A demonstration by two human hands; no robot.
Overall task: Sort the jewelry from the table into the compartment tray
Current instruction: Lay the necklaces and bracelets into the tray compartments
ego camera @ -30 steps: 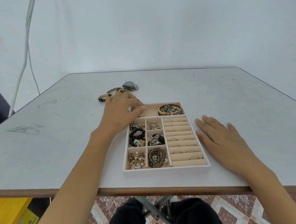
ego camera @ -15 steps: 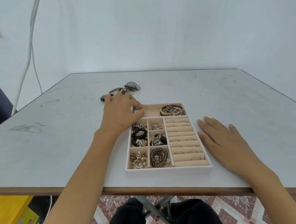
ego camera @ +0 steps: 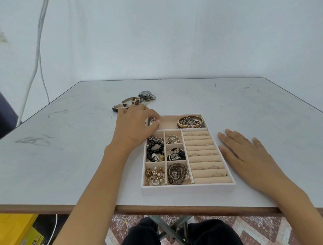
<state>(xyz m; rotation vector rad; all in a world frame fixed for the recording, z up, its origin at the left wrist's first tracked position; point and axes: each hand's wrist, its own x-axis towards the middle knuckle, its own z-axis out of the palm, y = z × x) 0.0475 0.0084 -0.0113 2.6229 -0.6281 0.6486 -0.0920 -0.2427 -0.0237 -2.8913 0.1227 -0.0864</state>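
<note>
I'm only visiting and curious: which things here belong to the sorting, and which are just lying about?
Job: tray, loose watches, silver piece pinched in the left hand, right hand flat beside the tray.
Lying about: wall cable, yellow box.

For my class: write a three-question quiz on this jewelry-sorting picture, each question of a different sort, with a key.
1. True or false: the right hand lies flat on the table beside the tray.
2. The left hand pinches a small silver piece over: A the ring rolls; B the tray's far-left corner; C the near-left compartment.
3. Fill in: the watches lie on the table ___ the tray, outside it.

Key: 1 true; 2 B; 3 beyond.
</note>
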